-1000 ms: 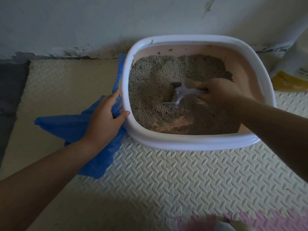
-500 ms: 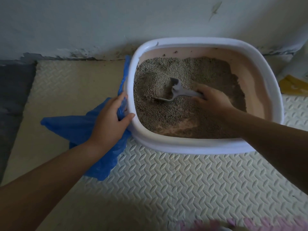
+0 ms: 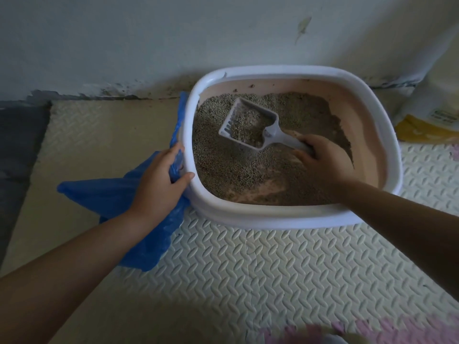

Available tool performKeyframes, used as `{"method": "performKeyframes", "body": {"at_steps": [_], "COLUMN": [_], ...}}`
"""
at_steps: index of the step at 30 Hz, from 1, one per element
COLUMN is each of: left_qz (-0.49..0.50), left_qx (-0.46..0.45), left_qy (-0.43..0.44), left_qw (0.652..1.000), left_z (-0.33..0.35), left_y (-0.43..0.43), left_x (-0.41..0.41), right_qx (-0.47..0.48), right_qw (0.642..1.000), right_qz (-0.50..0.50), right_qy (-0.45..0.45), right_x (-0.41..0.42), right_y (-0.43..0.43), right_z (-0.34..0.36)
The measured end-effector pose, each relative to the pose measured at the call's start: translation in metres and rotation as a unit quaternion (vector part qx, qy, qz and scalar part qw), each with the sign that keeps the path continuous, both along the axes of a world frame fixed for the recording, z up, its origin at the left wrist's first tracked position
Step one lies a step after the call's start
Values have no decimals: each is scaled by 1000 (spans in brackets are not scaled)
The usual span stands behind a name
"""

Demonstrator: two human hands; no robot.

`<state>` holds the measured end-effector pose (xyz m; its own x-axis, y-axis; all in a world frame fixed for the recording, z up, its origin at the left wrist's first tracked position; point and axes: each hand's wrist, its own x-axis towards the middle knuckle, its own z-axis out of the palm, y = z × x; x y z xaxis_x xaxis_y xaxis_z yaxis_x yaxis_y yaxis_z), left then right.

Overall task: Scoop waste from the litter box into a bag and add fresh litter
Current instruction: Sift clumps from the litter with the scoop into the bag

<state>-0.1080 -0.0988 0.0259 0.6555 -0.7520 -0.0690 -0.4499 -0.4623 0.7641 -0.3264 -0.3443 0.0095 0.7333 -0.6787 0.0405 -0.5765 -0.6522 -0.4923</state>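
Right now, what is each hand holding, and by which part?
The right hand grips the scoop by its handle; the left hand holds the blue bag at its edge.

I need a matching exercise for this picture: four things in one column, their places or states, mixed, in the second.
1. scoop
2. blue bag
3. litter box
4. yellow-and-white sack

a. beside the box, held by the left hand
b. at the view's right edge
c. white rim, pink inside
d. in the right hand, carrying litter

Pairs: 1-d, 2-a, 3-c, 4-b
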Motion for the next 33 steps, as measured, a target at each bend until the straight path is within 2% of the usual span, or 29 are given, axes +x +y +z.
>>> {"method": "performKeyframes", "body": {"at_steps": [16, 33], "left_qz": [-2, -5], "left_qx": [7, 0], "left_qy": [-28, -23], "left_qw": [1000, 1000], "left_z": [0, 0], "left_y": [0, 1], "left_x": [0, 0], "right_qx": [4, 1], "right_qw": [1000, 999], "right_qz": [-9, 30], "right_qy": [-3, 19], "right_x": [-5, -8], "right_y": [-1, -5], "right_z": [22, 24]}}
